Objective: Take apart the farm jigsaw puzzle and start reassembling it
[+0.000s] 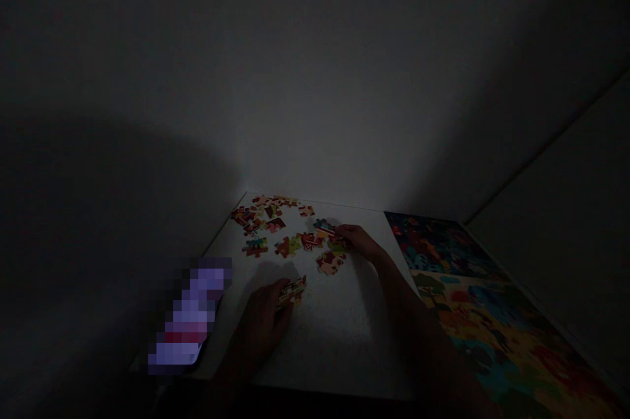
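Note:
Near the front of a white tabletop (325,347), my left hand (268,308) is closed around several jigsaw puzzle pieces (294,291), their coloured edges sticking out past the fingers. Farther back and to the right, my right hand (358,240) pinches a blue, white and red puzzle piece (325,228) by its right end. Just below it lie a red piece with white marks (310,243), a green and brown piece (288,246) and a pinkish piece (331,263). A yellow, blue and brown piece (255,247) rests apart to the left. Dim light hides fine detail.
More loose puzzle pieces (249,217) are heaped at the back left corner. A lit, pixelated phone-like object (189,324) lies along the left edge. Colourful picture sheets (472,301) cover the right side. Pale walls (315,110) rise behind and beside the table.

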Motion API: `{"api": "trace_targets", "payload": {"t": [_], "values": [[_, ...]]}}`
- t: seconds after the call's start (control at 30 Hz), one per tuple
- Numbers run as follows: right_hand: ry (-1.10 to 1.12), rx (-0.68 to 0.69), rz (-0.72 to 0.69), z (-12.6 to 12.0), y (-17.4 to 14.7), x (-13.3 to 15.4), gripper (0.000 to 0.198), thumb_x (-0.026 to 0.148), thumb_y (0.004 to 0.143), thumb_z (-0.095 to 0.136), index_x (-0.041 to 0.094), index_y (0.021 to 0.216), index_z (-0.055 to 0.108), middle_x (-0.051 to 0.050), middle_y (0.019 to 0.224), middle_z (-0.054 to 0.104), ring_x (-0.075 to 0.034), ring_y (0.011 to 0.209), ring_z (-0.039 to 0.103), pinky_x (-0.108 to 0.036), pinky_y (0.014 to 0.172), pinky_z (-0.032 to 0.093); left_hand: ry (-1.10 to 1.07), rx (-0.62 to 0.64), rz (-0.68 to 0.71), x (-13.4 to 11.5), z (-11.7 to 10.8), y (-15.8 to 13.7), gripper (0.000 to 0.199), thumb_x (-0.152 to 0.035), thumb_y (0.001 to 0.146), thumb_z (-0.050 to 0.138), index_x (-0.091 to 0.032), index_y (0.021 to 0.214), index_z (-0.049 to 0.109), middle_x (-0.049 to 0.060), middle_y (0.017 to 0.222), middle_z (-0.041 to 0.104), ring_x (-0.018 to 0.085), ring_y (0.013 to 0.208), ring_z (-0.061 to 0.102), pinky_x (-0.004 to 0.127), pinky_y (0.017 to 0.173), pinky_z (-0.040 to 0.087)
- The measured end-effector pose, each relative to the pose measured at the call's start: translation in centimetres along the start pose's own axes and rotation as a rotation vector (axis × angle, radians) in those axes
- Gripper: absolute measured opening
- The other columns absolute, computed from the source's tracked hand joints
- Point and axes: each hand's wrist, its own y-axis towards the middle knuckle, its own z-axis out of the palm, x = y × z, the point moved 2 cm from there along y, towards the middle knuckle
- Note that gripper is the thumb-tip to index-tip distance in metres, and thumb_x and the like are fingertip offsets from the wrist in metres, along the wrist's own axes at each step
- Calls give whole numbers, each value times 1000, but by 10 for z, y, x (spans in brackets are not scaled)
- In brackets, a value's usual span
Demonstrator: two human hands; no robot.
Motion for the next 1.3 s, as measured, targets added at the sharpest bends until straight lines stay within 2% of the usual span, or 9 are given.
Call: {"api": "trace_targets", "payload": {"t": [0.1,0.23,0.4,0.6,0.67,0.83,1.0,1.13,1.3], "values": [[-329,-2,-33,3,11,7,40,55,77,68,16,80,73,-4,73,72,-15,61,61,-25,57,43,3,32,-2,-1,-2,0,41,-29,89,50,-18,127,62,11,116,70,27,106,65,46,91,55],[-613,-302,-84,8,32,13,30,42,83,65,18,98,75,-10,99,73,-25,91,68,-31,79,49,13,47,3,1,-3,0,42,-32,92,48,-18,130,60,12,119,69,28,108,64,46,92,55],[-817,-290,-24,21,45,8,43,40,74,77,15,109,70,-19,115,67,-31,107,64,-34,86,48,25,61,23,3,-3,0,41,-33,93,50,-20,130,60,11,115,70,27,105,65,43,88,57],[-541,-255,74,13,45,9,35,26,65,77,13,96,69,-11,93,71,-23,81,64,-28,65,44,21,45,17,0,-3,0,40,-34,95,47,-20,130,61,11,112,71,26,101,67,42,87,57],[-484,-239,81,6,42,11,23,30,71,69,14,86,68,-5,77,68,-18,68,60,-26,58,41,15,41,8,0,-2,1,41,-37,95,47,-20,130,60,11,112,70,26,102,67,42,87,57],[-200,-225,-23,-1,15,25,27,43,75,60,16,77,63,2,62,56,-13,56,50,-24,53,37,11,37,-10,2,-1,1,45,-38,94,48,-19,134,58,13,116,69,28,105,66,44,89,56],[-409,-416,-313,48,-64,34,17,35,78,60,19,84,61,2,66,59,-14,59,53,-23,56,38,-26,0,-67,3,1,0,44,-36,95,47,-19,135,55,12,116,68,27,105,64,45,92,53],[-858,-291,-580,109,-127,19,10,21,84,56,19,91,63,-3,71,66,-15,61,59,-24,59,39,-51,-15,-59,2,3,-1,45,-34,94,47,-19,137,52,12,117,67,26,107,63,44,95,52],[-1121,-158,-669,143,-139,6,21,15,91,54,19,108,63,-8,84,71,-18,71,65,-25,64,45,-44,4,-22,2,2,1,47,-30,93,49,-18,139,50,12,118,68,26,106,64,43,93,52]]}}
